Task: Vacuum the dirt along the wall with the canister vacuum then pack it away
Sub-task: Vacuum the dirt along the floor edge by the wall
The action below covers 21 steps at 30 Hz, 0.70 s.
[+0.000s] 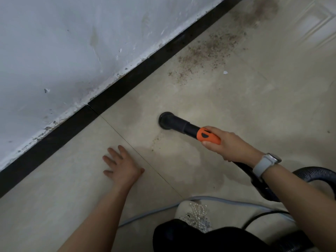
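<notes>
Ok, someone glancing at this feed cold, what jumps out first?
The orange grip on the black nozzle, held by the right hand at mid-frame, nozzle mouth down on the tile. Then the brown dirt scattered along the black baseboard at upper right. The left hand lies flat on the floor.

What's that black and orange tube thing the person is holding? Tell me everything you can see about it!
It is the vacuum wand, a black plastic-looking tube with a wider round nozzle at its tip. The nozzle sits on or just above the pale floor tile, short of the dirt scattered near the wall. An orange grip wraps the near end, and the right hand curls around it. Behind the hand, a ribbed black hose curves away. The wand slants down toward the floor.
</notes>
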Available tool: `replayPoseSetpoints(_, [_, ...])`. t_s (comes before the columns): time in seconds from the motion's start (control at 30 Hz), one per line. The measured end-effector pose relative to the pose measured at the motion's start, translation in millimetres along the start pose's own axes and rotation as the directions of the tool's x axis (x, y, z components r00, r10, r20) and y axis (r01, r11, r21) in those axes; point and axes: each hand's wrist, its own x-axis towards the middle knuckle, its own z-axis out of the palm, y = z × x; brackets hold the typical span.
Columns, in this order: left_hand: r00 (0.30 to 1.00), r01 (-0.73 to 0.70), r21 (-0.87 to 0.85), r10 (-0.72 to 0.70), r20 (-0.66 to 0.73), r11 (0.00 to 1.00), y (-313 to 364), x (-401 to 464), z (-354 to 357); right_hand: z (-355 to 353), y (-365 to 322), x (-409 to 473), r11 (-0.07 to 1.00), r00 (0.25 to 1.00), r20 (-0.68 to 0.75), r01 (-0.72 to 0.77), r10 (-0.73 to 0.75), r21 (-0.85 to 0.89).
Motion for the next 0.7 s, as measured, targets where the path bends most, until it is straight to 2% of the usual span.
replayPoseSetpoints(0.2, [1.000, 0.003, 0.029, -0.003, -0.006, 1.000, -3.4, 0.6, 0.8, 30.4, -10.5, -17.2, 0.967, 0.981, 0.146, 0.158, -0.130, -0.199])
replayPoseSetpoints(0.37, [0.999, -0.034, 0.040, 0.034, -0.012, 0.999, -9.8, 1.1, 0.1, 10.0, -4.5, -3.9, 0.979, 0.994, -0.049, 0.084, -0.095, -0.186])
replayPoseSetpoints(0.43, [0.999, -0.038, 0.045, 0.039, -0.020, 0.998, -9.6, 1.0, 0.6, 8.2, -3.8, -4.0, 0.979, 0.992, -0.067, 0.090, -0.103, -0.184])
replayPoseSetpoints(0.6, [0.996, -0.067, 0.088, 0.071, -0.051, 0.994, -18.8, 2.8, -1.6, 39.3, -18.1, -23.4, 0.945, 0.966, 0.156, 0.236, -0.204, -0.228])
replayPoseSetpoints(0.7, [0.991, -0.098, 0.115, 0.108, -0.081, 0.988, -27.4, 3.2, -6.1, 44.8, -16.3, -31.9, 0.930, 0.946, 0.252, 0.266, -0.203, -0.253])
